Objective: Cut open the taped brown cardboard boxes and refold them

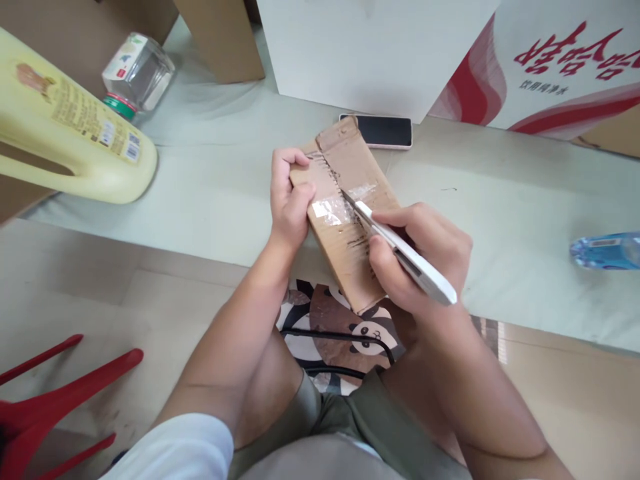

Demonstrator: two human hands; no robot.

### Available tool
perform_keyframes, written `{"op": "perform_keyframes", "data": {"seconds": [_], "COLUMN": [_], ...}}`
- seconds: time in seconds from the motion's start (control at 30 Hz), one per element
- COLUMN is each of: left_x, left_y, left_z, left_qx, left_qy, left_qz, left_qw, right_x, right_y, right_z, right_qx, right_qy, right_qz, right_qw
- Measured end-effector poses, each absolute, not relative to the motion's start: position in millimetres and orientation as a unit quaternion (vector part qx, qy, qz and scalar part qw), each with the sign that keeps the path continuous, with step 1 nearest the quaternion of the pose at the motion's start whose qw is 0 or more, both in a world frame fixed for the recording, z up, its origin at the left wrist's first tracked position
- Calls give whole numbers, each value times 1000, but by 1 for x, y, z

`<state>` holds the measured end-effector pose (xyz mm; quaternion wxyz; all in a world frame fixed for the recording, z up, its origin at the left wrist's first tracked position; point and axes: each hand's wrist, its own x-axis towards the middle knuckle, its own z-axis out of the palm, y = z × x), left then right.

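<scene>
A flat brown cardboard box (340, 253) is held tilted over the table's near edge. Clear tape crosses its middle, and a rough dark seam with short marks beside it runs along its face. My left hand (291, 200) is closed around the box's left edge, thumb on top. In my right hand (425, 250) is a white utility knife (415, 260), gripped with the fingers around its body. The knife's dark blade points up and left, its tip at the seam near the tape.
A phone (387, 131) lies behind the box. On the left are a large yellow jug (75, 127) and a clear bottle (140, 72) on its side. A blue-tinted bottle (607, 251) lies at right. White cartons (360, 53) stand behind; a red stool (65, 407) is lower left.
</scene>
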<state>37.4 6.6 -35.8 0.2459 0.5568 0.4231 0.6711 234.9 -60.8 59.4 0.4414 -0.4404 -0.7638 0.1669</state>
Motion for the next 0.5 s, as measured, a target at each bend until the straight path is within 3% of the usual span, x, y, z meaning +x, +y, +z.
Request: {"op": "perform_keyframes", "data": {"seconds": [0.33,0.5], "left_x": [36,32], "left_y": [7,7], "left_z": [-39,-39], "left_qx": [546,556], "left_qy": [423,418], "left_qz": [672,670], "left_qw": [268,259], "right_x": [236,245], "right_y": [-65,-67], "right_z": [59,53], "right_qx": [-441,-426], "right_qy": [-752,-690], "right_qz": [188,216], "right_qw": [453,544]}}
